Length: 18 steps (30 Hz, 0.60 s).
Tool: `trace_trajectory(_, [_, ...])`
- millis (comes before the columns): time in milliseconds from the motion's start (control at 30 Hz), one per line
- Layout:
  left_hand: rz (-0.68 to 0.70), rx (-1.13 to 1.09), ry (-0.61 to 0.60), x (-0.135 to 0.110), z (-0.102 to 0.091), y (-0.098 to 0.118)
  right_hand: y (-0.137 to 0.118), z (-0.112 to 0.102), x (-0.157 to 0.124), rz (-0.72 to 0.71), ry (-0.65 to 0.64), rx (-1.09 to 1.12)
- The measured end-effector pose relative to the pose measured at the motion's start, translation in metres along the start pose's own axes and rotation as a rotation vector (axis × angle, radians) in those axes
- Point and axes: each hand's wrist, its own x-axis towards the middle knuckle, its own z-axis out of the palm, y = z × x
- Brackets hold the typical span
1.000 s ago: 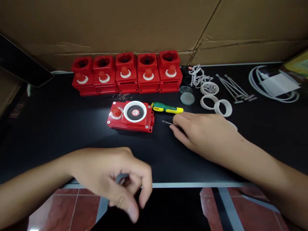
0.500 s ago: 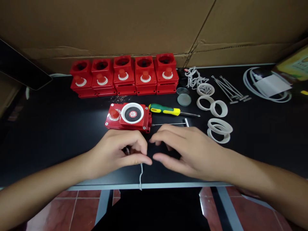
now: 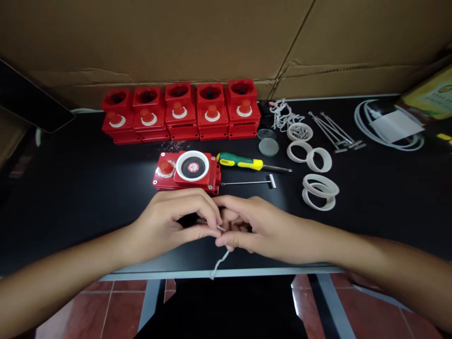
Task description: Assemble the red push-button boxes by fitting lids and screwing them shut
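My left hand [image 3: 187,217] is closed in a pinch, with a small greyish bit showing at its fingertips; it looks like part of a white cord [image 3: 219,264]. Against those fingertips, my right hand [image 3: 247,226] is closed too, thumb and fingers on the cord. The cord hangs from below the right thumb over the table's front edge. Just beyond my hands lies a red box [image 3: 168,178] with a round button and a white ring around a black disc. To its right is a thin metal rod with a T-shaped end [image 3: 271,181], near a green and yellow screwdriver [image 3: 243,162].
Several red boxes [image 3: 180,120] stand in a row at the back. On the right are white rings [image 3: 319,160], glass discs [image 3: 269,147], a bundle of cords [image 3: 284,115], T-ended rods [image 3: 335,134] and a coiled white cable [image 3: 406,143]. A dark screen [image 3: 31,101] leans in at left.
My right hand has moved left and closed, meeting my left hand's fingertips. The cord now hangs beneath my right thumb, farther right than before.
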Motion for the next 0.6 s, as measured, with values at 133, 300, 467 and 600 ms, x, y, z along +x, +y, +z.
trace_trajectory(133, [-0.009, 0.012, 0.026, -0.001, -0.004, 0.002, -0.009, -0.015, -0.005, -0.081, 0.071, -0.171])
trace_trajectory(300, [-0.038, 0.042, 0.075, -0.002, -0.005, 0.000, -0.016, -0.026, -0.009, -0.159, 0.139, -0.270])
trace_trajectory(467, [-0.061, 0.073, 0.060, -0.002, -0.005, 0.004, -0.024, -0.037, -0.016, -0.243, 0.184, -0.529])
trace_trajectory(600, [-0.027, 0.039, 0.021, -0.003, -0.006, 0.006, -0.030, -0.079, -0.026, -0.247, 0.590, -0.969])
